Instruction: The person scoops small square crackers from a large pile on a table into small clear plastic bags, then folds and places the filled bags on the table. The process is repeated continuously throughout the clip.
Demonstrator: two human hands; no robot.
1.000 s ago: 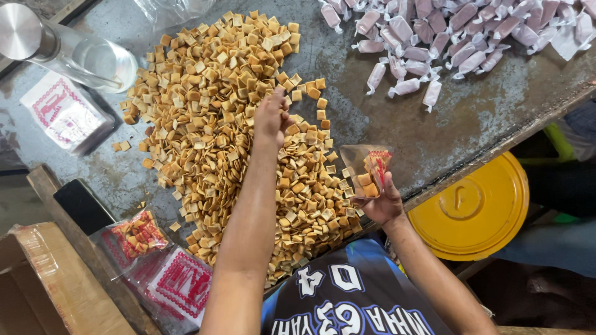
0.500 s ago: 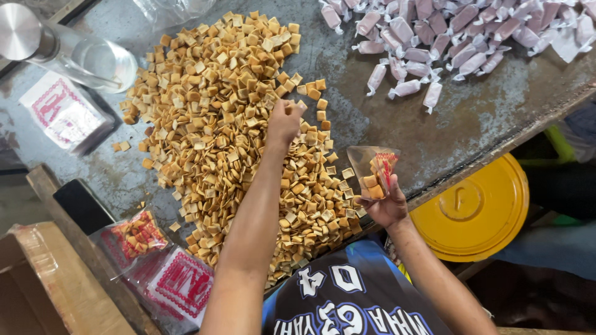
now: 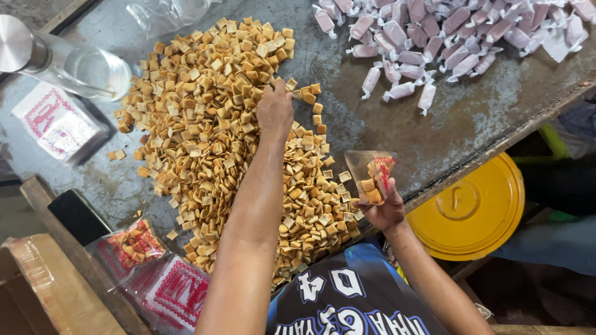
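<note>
At the lower left of the frame sits a brown cardboard box (image 3: pixel 28 291) with a taped edge. Beside it lie flat clear plastic packets with red printed panels (image 3: pixel 177 291), one of them filled with snacks. A dark rectangular phone (image 3: pixel 77 217) rests just above them. At the upper left stands a clear glass jar with a shiny metal lid (image 3: pixel 43 56), lying tilted, with a further printed packet (image 3: pixel 56 121) below it.

The centre of the worn grey metal table (image 3: pixel 472 105) carries a broad heap of small square golden-brown crackers (image 3: pixel 205 130), pillow-shaped and dry in texture.

The left hand (image 3: pixel 275 110) reaches from the bottom of the frame up across the heap, arm fully extended, palm down. Its fingers are curled together onto crackers at the heap's upper right edge; whether any piece is pinched cannot be told.

The right hand (image 3: pixel 385 211) is at the table's near edge, right of centre, wrist bent upward. Its fingers are closed around the base of a small clear plastic bag with red print (image 3: pixel 371 177), held upright, mouth open, with a few crackers inside.

At the upper right lies a pile of pale pink twist-wrapped candies (image 3: pixel 447 37). At the lower right, below the table edge, sits a round yellow plastic lid (image 3: pixel 472 208).
</note>
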